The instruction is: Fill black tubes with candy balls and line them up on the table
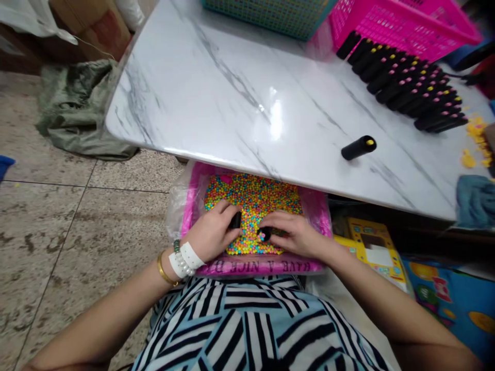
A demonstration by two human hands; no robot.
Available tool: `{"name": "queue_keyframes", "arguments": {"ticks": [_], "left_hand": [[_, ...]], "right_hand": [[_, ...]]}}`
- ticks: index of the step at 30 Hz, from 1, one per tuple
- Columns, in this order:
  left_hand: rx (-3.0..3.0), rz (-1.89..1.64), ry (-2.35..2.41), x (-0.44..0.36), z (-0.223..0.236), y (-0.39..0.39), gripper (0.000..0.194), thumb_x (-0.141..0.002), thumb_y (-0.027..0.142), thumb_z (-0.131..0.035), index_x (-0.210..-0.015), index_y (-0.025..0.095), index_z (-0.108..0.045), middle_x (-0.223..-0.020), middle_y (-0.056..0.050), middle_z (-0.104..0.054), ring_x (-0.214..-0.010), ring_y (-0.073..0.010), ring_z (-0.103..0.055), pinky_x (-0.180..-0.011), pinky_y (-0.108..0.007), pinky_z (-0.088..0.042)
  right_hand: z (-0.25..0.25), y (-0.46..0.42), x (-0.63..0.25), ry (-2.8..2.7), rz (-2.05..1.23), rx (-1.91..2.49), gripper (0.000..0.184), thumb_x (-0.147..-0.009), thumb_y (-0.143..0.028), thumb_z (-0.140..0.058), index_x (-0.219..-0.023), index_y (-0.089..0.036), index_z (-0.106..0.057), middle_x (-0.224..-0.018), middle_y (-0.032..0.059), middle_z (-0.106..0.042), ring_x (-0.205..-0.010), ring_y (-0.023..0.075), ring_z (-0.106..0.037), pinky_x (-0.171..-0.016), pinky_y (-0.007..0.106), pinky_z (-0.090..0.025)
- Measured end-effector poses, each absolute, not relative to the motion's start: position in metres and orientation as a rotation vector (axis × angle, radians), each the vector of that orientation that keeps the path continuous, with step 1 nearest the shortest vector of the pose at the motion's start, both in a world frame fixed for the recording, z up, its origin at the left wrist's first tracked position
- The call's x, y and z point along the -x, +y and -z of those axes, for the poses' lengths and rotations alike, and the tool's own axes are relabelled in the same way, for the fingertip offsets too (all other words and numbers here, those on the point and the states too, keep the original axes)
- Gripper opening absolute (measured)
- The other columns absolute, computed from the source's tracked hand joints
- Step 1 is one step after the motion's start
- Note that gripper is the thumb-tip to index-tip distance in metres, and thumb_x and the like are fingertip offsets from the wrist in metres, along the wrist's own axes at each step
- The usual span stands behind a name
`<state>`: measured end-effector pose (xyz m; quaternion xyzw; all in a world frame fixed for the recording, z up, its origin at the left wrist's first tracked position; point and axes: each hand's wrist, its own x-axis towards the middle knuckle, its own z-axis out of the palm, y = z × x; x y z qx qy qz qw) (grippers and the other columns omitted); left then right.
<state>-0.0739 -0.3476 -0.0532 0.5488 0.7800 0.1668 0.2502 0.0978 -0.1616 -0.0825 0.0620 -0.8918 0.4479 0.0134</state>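
Note:
A pink basket (258, 264) lined with clear plastic rests at my lap, holding a layer of small multicoloured balls (253, 193). Over the balls, my left hand (214, 230) has its fingers closed around a black tube (235, 220). My right hand (291, 233) grips a second black tube (265, 233), tilted low against the balls, with a few coloured balls showing at its mouth. Most of each tube is hidden by fingers. Another black tube (356, 148), with a yellow piece at its end, stands on the marbled table in front of me.
The white marbled table (232, 98) has its near edge just beyond the basket. Many black tubes (406, 85) with pink and yellow tips stand grouped at the right. Behind are a teal basket (270, 18) and another pink basket (410, 31). Yellow pieces (476, 134) lie far right.

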Motion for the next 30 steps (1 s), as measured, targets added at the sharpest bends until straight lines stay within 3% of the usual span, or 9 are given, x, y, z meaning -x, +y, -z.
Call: {"name": "queue_keyframes", "arguments": {"ticks": [3, 5, 9, 12, 14, 21, 26, 30], "left_hand": [[-1.455, -0.551, 2.135, 0.073, 0.051, -0.345, 0.047, -0.088, 0.043, -0.057, -0.128, 0.019, -0.054, -0.106, -0.011, -0.061, -0.089, -0.0223, -0.062, -0.083, -0.039, -0.052], [-1.403, -0.655, 2.106, 0.073, 0.049, -0.344, 0.038, -0.09, 0.042, -0.054, -0.121, 0.021, -0.062, -0.098, -0.008, -0.067, -0.084, -0.0201, -0.064, -0.082, -0.036, -0.051], [-1.113, -0.896, 1.925, 0.078, 0.043, -0.344, 0.029, -0.089, 0.04, -0.055, -0.099, 0.019, -0.072, -0.089, -0.006, -0.071, -0.079, -0.0164, -0.066, -0.074, -0.029, -0.053], [-0.716, -0.972, 1.707, 0.085, 0.039, -0.345, 0.037, -0.086, 0.045, -0.058, -0.107, 0.016, -0.065, -0.072, -0.002, -0.067, -0.054, -0.0115, -0.06, -0.052, -0.024, -0.051], [-0.543, -1.005, 1.567, 0.09, 0.038, -0.346, 0.042, -0.084, 0.045, -0.061, -0.114, 0.015, -0.06, -0.067, 0.001, -0.063, -0.049, -0.0093, -0.057, -0.05, -0.022, -0.05], [-0.5, -1.123, 1.481, 0.092, 0.045, -0.344, 0.054, -0.068, 0.027, -0.078, -0.116, 0.019, -0.055, -0.088, 0.001, -0.059, -0.072, -0.0092, -0.058, -0.067, -0.024, -0.053], [-0.581, -1.03, 1.614, 0.088, 0.046, -0.347, 0.049, -0.075, 0.036, -0.07, -0.118, 0.02, -0.053, -0.093, -0.003, -0.062, -0.07, -0.0116, -0.057, -0.061, -0.025, -0.052], [-0.826, -0.862, 1.825, 0.088, 0.045, -0.346, 0.044, -0.079, 0.045, -0.063, -0.115, 0.019, -0.059, -0.101, -0.007, -0.067, -0.086, -0.0191, -0.062, -0.073, -0.031, -0.054]], "right_hand": [[0.092, -0.166, -0.094, -2.936, -1.074, -0.289, 0.027, -0.093, -0.017, -0.05, -0.118, -0.017, -0.06, -0.109, 0.0126, -0.064, -0.101, 0.0224, -0.057, -0.088, 0.039, -0.049], [0.094, -0.171, -0.092, -3.011, -1.013, -0.403, 0.027, -0.093, -0.018, -0.05, -0.118, -0.017, -0.061, -0.11, 0.0138, -0.064, -0.102, 0.0232, -0.056, -0.087, 0.04, -0.049], [0.087, -0.173, -0.093, -2.855, -1.461, -0.449, 0.03, -0.088, -0.013, -0.055, -0.117, -0.018, -0.061, -0.111, 0.0101, -0.066, -0.105, 0.019, -0.059, -0.092, 0.036, -0.049], [0.077, -0.166, -0.098, -2.598, -1.904, -0.233, 0.03, -0.085, -0.016, -0.062, -0.115, -0.02, -0.063, -0.109, 0.0057, -0.068, -0.102, 0.0158, -0.063, -0.091, 0.032, -0.049], [0.074, -0.162, -0.1, -2.507, -1.981, -0.042, 0.031, -0.082, -0.017, -0.066, -0.113, -0.02, -0.064, -0.108, 0.0046, -0.069, -0.101, 0.0156, -0.064, -0.091, 0.031, -0.049], [0.068, -0.164, -0.092, -2.568, -1.782, 0.037, 0.032, -0.08, -0.014, -0.064, -0.111, -0.022, -0.065, -0.106, 0.0033, -0.07, -0.097, 0.0147, -0.065, -0.088, 0.031, -0.05], [0.04, -0.149, -0.113, -2.521, -1.593, 0.135, 0.033, -0.08, -0.016, -0.064, -0.112, -0.023, -0.064, -0.105, 0.0039, -0.07, -0.095, 0.0154, -0.065, -0.085, 0.031, -0.053], [0.016, -0.116, -0.148, -2.26, -1.314, 0.496, 0.034, -0.079, -0.018, -0.068, -0.112, -0.023, -0.063, -0.105, 0.0062, -0.067, -0.095, 0.0187, -0.064, -0.084, 0.034, -0.054]]}}
